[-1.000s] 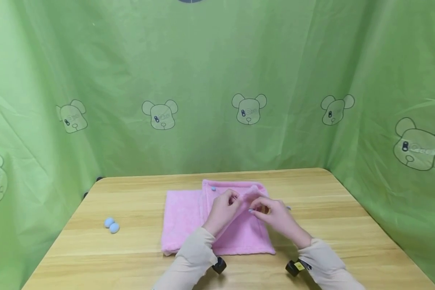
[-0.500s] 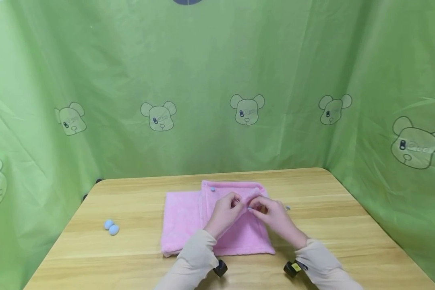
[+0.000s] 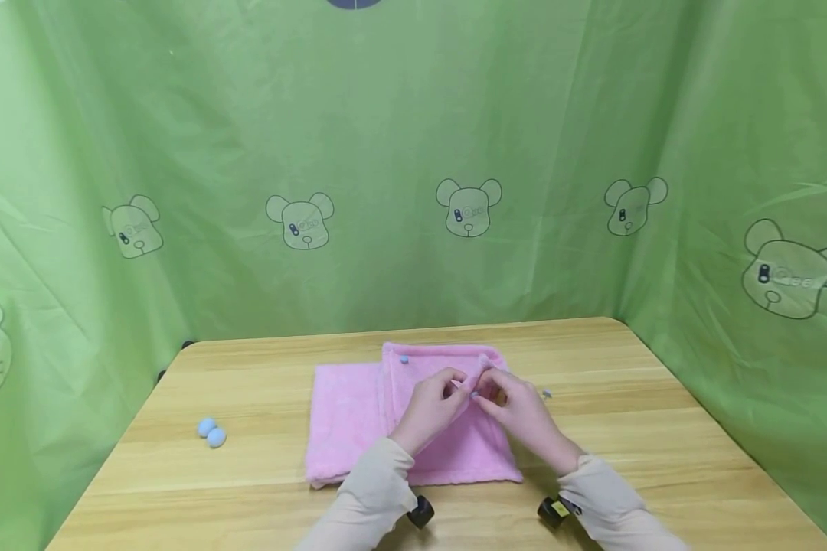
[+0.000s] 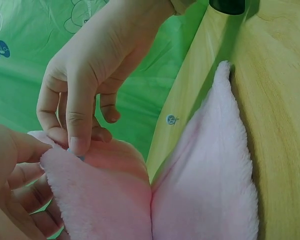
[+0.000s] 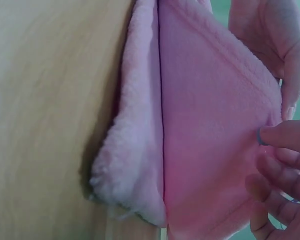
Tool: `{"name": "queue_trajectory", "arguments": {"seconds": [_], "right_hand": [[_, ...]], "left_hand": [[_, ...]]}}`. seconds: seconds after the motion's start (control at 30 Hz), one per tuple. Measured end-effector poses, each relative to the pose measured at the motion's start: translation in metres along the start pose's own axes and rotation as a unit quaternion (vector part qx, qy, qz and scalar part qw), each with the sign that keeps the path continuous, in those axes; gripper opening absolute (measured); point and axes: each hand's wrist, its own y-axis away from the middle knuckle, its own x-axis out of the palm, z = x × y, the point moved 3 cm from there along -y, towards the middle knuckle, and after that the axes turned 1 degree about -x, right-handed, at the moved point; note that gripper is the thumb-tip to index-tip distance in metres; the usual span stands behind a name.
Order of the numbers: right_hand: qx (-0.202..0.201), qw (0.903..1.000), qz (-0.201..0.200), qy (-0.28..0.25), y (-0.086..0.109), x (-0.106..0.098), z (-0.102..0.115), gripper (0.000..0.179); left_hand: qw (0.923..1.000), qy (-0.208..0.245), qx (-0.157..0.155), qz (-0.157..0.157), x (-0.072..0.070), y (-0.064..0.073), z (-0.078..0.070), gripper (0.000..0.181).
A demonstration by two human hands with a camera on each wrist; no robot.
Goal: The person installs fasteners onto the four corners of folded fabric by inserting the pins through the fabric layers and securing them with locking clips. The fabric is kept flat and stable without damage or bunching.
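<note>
A folded pink plush blanket (image 3: 348, 417) lies on the table, one corner lifted between both hands. My left hand (image 3: 430, 409) pinches the raised edge, as the left wrist view also shows. Opposite it, my right hand (image 3: 524, 409) pinches a small blue button-like fastener (image 5: 262, 136) against the cloth near that corner. Fingers cover most of this fastener, so its full shape is hidden. Another small blue fastener (image 3: 404, 359) sits at the blanket's far left corner of the upper layer. To the right, a loose one (image 4: 171, 119) with a round head and a thin pin-like part lies on the wood.
Two pale blue balls (image 3: 211, 432) lie side by side on the left of the wooden table (image 3: 145, 474). Green curtains (image 3: 386, 275) with bear heads printed on them enclose the back and sides. A black wrist camera (image 3: 554, 511) hangs below the right sleeve.
Both hands have drawn slightly closer together at the lifted corner, whose cloth now bunches between the fingertips. The head view has shifted a little.
</note>
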Motion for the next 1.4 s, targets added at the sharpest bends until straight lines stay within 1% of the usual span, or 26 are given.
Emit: {"name": "queue_trajectory", "arguments": {"seconds": [0.17,0.3,0.4,0.47,0.6,0.77,0.87,1.03,1.23,1.4], "right_hand": [[0.003,0.9991,-0.024,0.034,0.0012,0.0019,-0.0037,0.046],[0.003,0.9979,-0.04,0.051,0.0014,0.0013,-0.004,0.071],[0.008,0.9978,-0.035,0.056,0.0011,0.0005,-0.0039,0.088],[0.015,0.9979,-0.026,0.058,0.0009,-0.0003,-0.0038,0.091],[0.03,0.9975,-0.005,0.063,0.0016,-0.0006,-0.0032,0.081],[0.036,0.9978,-0.003,0.055,0.0022,0.0001,-0.0029,0.061],[0.027,0.9981,-0.01,0.054,0.0024,0.0003,-0.003,0.052],[0.009,0.9981,-0.024,0.056,0.0022,0.0001,-0.0029,0.045],[-0.016,0.9981,-0.034,0.05,0.0012,0.0008,-0.0034,0.039],[-0.039,0.9968,-0.043,0.056,0.0007,0.0006,-0.0024,0.036]], "left_hand": [[0.9999,-0.008,0.002,0.009,0.0006,0.0011,-0.0006,0.015],[0.9998,-0.016,0.006,0.013,0.0005,0.0013,-0.0006,0.015],[0.9997,-0.02,0.009,0.015,0.001,0.0015,-0.0002,0.016],[0.9996,-0.021,0.01,0.018,0.0017,0.0015,-0.0003,0.017],[0.9993,-0.027,0.012,0.023,0.0032,0.0012,-0.0001,0.017],[0.9991,-0.031,0.018,0.022,0.0039,0.0011,0.0006,0.018],[0.9989,-0.036,0.024,0.019,0.0038,0.001,0.0002,0.017],[0.9983,-0.047,0.031,0.014,0.0038,0.0003,0.0005,0.017],[0.9986,-0.043,0.029,0.011,0.0038,0.0002,-0.0008,0.017],[0.9985,-0.045,0.028,0.011,0.0031,0.0007,-0.0007,0.018]]}}
